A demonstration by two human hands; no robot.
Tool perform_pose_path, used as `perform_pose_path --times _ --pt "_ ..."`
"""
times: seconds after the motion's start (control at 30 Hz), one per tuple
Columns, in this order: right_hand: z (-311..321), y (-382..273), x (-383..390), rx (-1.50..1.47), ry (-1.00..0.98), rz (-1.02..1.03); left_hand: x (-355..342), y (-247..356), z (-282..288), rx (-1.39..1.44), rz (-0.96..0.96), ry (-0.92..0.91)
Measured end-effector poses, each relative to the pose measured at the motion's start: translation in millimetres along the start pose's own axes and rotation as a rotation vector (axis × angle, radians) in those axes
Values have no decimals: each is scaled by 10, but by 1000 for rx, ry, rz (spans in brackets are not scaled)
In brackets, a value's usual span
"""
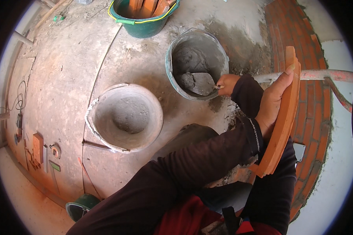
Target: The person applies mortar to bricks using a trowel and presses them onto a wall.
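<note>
My left arm reaches across to the right, and my left hand (273, 100) grips a long orange brick (281, 127) with a stepped edge, tilted nearly upright. The thumb lies along the brick near its upper end; the other fingers are mostly hidden. Beyond that arm, my right hand (226, 85) is closed round the handle of a trowel (203, 84). The trowel's blade is inside a mortar bucket (169, 66), with a lump of grey mortar (187, 81) on it. More wet mortar lies in the bucket.
A second pale bucket (155, 111) with grey residue stands left. Behind is a green tub (147, 29) holding bricks in water. A brick wall (310, 113) and a worn metal pipe (321, 75) are at right. A tape roll (55, 150) and tools lie far left.
</note>
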State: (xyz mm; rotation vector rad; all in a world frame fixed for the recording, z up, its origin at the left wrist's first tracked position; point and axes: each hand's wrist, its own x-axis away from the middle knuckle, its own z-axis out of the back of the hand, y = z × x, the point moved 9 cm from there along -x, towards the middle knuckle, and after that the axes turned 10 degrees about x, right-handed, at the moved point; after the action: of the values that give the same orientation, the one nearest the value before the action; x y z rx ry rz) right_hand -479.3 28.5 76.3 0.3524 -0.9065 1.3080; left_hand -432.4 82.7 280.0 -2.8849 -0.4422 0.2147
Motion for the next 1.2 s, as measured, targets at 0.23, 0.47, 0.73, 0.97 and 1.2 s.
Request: perform_pose_path --times 0.23,0.47,0.73,0.97,1.2 --pt "-405 161 711 -852 -55 -192 75 65 -157 19 54 -37" --pt "-530 127 2075 -1274 646 -225 118 669 -265 -287 -185 -66" --pt "-83 -836 3594 -1065 1182 -193 6 928 -216 -336 -289 -109" --pt "-73 -1401 3264 -850 1215 -348 78 608 -269 -542 -387 -96" --pt "102 -1559 3142 -535 1312 -397 122 407 -273 -436 -362 -80"
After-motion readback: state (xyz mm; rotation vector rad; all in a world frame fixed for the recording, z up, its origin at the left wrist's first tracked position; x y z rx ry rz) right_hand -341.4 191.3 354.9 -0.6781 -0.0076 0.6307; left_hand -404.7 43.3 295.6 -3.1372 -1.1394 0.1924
